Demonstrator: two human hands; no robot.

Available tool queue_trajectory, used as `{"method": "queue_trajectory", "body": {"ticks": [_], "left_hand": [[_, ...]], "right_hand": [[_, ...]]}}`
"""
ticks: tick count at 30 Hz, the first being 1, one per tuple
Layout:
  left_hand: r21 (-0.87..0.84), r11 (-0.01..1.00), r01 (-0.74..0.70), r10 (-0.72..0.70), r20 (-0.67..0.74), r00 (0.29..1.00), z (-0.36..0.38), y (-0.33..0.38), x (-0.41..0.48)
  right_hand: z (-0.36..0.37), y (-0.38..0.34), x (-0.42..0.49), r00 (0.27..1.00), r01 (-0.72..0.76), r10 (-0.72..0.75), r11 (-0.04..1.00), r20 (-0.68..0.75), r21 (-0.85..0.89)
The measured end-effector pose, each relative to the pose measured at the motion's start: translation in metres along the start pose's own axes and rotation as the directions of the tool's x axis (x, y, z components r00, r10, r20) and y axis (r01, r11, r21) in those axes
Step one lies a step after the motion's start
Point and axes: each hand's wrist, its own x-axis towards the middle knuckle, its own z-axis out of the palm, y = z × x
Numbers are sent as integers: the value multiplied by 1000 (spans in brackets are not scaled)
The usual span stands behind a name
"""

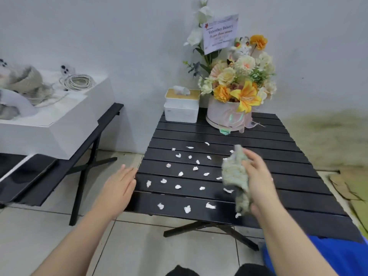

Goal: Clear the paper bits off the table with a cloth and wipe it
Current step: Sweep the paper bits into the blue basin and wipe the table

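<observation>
A black slatted table carries several small white paper bits scattered over its left and middle part. My right hand holds a fuzzy pale green cloth pressed against the tabletop to the right of the bits, with a few bits touching the cloth's edge. My left hand is flat with fingers together, held at the table's left edge, holding nothing.
A white tissue box and a flower arrangement in a round white box stand at the table's back. To the left, a black bench bears a white box with cables and grey items. The floor is tiled.
</observation>
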Motion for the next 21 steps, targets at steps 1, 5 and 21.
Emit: {"method": "queue_trajectory", "body": {"ticks": [1, 5, 21], "left_hand": [[37, 999, -8, 5, 84, 996, 3, -9, 1], [112, 993, -28, 2, 225, 974, 14, -20, 2], [192, 977, -95, 59, 185, 981, 23, -29, 3]], "right_hand": [[25, 8, -8, 998, -32, 32, 999, 51, -7], [100, 51, -20, 991, 71, -25, 931, 131, -357], [118, 113, -8, 893, 337, -283, -96, 350, -937]]}}
